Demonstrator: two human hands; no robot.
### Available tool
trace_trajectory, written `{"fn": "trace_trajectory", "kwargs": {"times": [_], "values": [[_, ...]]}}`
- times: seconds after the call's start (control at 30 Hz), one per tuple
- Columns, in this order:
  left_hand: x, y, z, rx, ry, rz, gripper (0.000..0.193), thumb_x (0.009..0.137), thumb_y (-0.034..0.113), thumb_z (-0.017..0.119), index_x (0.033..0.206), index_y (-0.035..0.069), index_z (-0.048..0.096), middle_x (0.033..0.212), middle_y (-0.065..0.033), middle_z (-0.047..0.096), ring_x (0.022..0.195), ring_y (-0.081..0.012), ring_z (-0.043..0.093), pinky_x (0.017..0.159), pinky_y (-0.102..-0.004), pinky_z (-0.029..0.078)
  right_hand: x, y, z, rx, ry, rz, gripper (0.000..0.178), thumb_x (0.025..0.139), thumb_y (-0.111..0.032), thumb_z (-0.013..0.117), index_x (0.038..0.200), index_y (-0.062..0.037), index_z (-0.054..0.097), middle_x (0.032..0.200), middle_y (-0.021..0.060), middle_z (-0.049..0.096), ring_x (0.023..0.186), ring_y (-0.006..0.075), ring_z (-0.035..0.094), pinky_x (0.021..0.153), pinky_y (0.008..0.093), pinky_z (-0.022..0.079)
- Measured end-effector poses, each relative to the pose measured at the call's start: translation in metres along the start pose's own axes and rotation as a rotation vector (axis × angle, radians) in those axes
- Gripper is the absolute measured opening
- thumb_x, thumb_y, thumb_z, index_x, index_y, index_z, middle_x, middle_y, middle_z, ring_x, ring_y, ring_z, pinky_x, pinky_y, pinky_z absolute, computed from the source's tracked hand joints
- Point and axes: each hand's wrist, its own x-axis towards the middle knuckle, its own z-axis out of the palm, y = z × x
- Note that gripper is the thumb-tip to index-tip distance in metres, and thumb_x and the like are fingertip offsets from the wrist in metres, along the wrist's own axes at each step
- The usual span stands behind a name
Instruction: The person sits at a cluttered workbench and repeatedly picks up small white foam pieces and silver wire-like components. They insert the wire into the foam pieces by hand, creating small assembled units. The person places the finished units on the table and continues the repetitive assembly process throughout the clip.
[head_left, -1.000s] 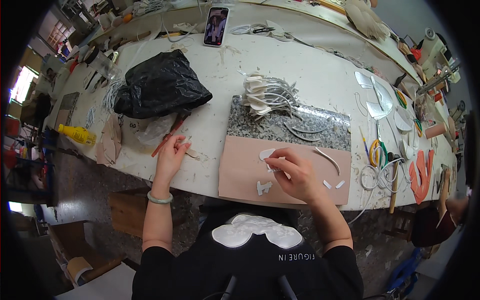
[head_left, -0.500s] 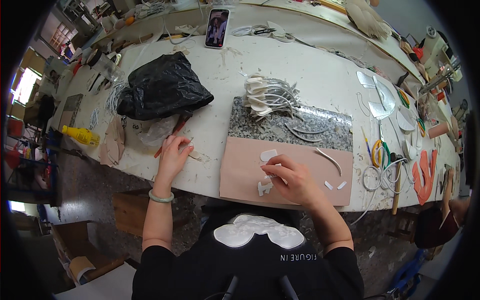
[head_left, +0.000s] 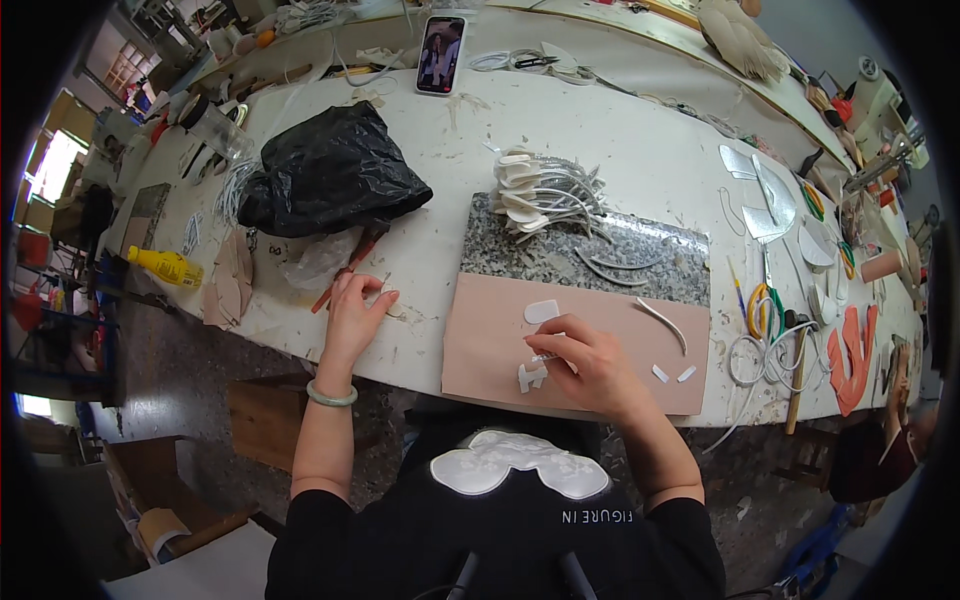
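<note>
My right hand (head_left: 592, 367) is closed in a pinch over the pink-beige sheet (head_left: 480, 350), with a small white piece (head_left: 546, 355) at its fingertips. Small white scraps (head_left: 530, 378) lie just below those fingers, and a rounded white patch (head_left: 541, 311) lies above them. Further right on the sheet are a curved silvery strip (head_left: 662, 325) and two short white strips (head_left: 686, 374). My left hand (head_left: 354, 318) rests on the white table near a red-handled tool (head_left: 343, 272), its thumb and forefinger apart. Nothing shows in it.
A granite slab (head_left: 650, 240) carries a bundle of white-tipped curved strips (head_left: 540, 195). To the left sit a black plastic bag (head_left: 335, 170) and a yellow bottle (head_left: 165, 266). A phone (head_left: 440, 58) stands at the back. Scissors (head_left: 765, 300) and white cord (head_left: 745, 360) lie right.
The whole view has shifted slightly. My left thumb has moved a little to the right; my right hand keeps its pinch over the sheet.
</note>
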Motion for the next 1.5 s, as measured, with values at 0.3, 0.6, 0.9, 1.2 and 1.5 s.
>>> {"fn": "trace_trajectory", "kwargs": {"times": [0.3,0.6,0.9,1.2,1.5], "values": [[-0.014,0.058,0.001,-0.687,-0.017,-0.155,0.022,0.087,0.012,0.07,0.104,0.0,0.065,0.085,-0.0035,0.066,0.072,-0.0116,0.061,0.06,-0.0232,0.048,0.004,-0.005,0.004,0.074,0.056,0.016,0.031,0.075,-0.001,0.068,0.105,-0.0098,0.068,0.096,0.0037,0.062,0.071,0.0189,0.067,0.056,0.0312,0.052],[-0.041,0.127,0.016,-1.293,-0.553,-0.307,0.022,0.094,0.008,0.06,0.111,-0.006,0.061,0.097,-0.0138,0.07,0.083,-0.0188,0.07,0.076,-0.0293,0.059,0.027,-0.026,0.008,-0.135,0.208,-0.05,0.043,0.071,-0.001,0.073,0.112,-0.0087,0.067,0.098,0.0052,0.062,0.064,0.0158,0.066,0.051,0.0287,0.052],[-0.043,0.137,0.0,-0.906,-0.632,-0.075,0.02,0.094,0.004,0.058,0.108,-0.008,0.065,0.093,-0.0098,0.071,0.086,-0.0158,0.07,0.074,-0.0233,0.055,0.025,-0.016,-0.014,-0.31,-0.126,-0.234,0.021,0.081,-0.013,0.061,0.1,-0.0042,0.058,0.078,0.005,0.062,0.059,0.0206,0.064,0.05,0.0325,0.049],[-0.046,0.145,0.006,-0.475,-0.529,0.252,0.014,0.085,0.01,0.064,0.093,0.0,0.069,0.074,-0.0128,0.068,0.063,-0.0166,0.067,0.058,-0.0281,0.05,0.03,-0.019,-0.023,-0.236,-0.445,-0.147,0.015,0.082,-0.015,0.062,0.083,-0.0007,0.06,0.068,0.0132,0.065,0.061,0.026,0.066,0.055,0.0363,0.051],[-0.038,0.131,0.008,-0.968,-0.69,-0.122,0.018,0.093,0.007,0.059,0.1,-0.009,0.065,0.088,-0.0112,0.07,0.077,-0.0152,0.069,0.071,-0.0253,0.056,-0.004,-0.003,-0.023,0.199,0.002,0.083,0.03,0.081,-0.009,0.067,0.111,-0.0099,0.068,0.076,0.0047,0.066,0.064,0.0203,0.065,0.057,0.0304,0.053]]}}
